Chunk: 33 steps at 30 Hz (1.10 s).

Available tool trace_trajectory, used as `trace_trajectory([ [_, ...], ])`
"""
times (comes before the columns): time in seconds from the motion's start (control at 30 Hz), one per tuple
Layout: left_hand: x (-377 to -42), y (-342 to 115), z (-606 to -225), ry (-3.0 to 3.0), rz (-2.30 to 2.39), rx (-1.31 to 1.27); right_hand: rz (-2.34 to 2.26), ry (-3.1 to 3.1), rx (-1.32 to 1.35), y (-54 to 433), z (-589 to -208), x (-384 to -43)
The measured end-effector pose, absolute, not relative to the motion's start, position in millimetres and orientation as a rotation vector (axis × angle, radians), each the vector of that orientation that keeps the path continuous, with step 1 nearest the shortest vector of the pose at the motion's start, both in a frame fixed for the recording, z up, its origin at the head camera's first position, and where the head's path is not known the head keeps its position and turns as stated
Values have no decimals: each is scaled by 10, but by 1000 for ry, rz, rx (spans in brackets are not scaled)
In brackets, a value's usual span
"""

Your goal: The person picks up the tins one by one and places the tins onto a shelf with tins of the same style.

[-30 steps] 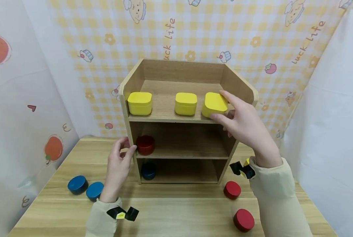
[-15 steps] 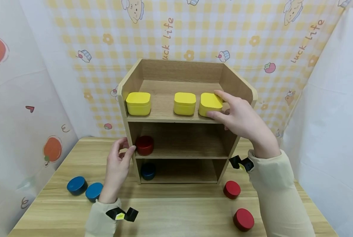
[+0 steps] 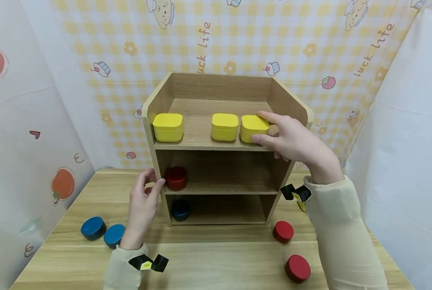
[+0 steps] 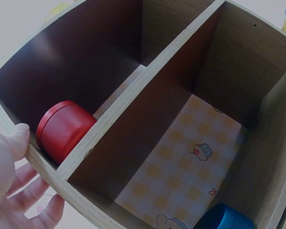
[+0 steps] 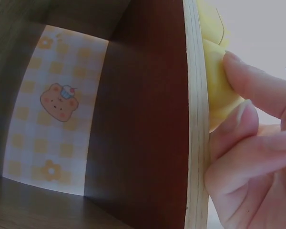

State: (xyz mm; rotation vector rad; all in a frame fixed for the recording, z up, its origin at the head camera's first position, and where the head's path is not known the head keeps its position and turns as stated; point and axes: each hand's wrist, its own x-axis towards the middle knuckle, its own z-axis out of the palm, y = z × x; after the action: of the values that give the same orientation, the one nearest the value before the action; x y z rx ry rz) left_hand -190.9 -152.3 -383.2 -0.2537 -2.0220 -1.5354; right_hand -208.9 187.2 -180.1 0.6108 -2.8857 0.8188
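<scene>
In the head view my right hand (image 3: 292, 139) holds a yellow rounded box (image 3: 254, 128) by its right side on the top board, thumb at the front and a finger over the lid. A narrow gap parts this box from the middle yellow box (image 3: 225, 127). Another yellow box (image 3: 167, 127) stands at the board's left end. My left hand (image 3: 143, 205) grips the left side panel of the wooden shelf (image 3: 216, 148); in the left wrist view its thumb (image 4: 20, 139) touches the front edge. Close to that thumb, a red round tin (image 4: 66, 131) sits on the middle tier.
A blue round tin (image 3: 181, 210) stands at the left of the bottom tier. Two blue tins, one a blue lidded tin (image 3: 93, 228), lie left on the table. To the right are two red tins, the nearer red tin (image 3: 298, 268) by my right sleeve (image 3: 341, 225).
My right hand has slid the right yellow box leftward, closer to the middle one, and its tilt has gone. The left hand has stayed at the shelf's side.
</scene>
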Motion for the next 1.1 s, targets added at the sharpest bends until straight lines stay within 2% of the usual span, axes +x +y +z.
trace_trajectory([
  [1.1,-1900,-1529,-3833,-2046,-1525,-242,898,-2931,625,1876,-1757,-2117],
])
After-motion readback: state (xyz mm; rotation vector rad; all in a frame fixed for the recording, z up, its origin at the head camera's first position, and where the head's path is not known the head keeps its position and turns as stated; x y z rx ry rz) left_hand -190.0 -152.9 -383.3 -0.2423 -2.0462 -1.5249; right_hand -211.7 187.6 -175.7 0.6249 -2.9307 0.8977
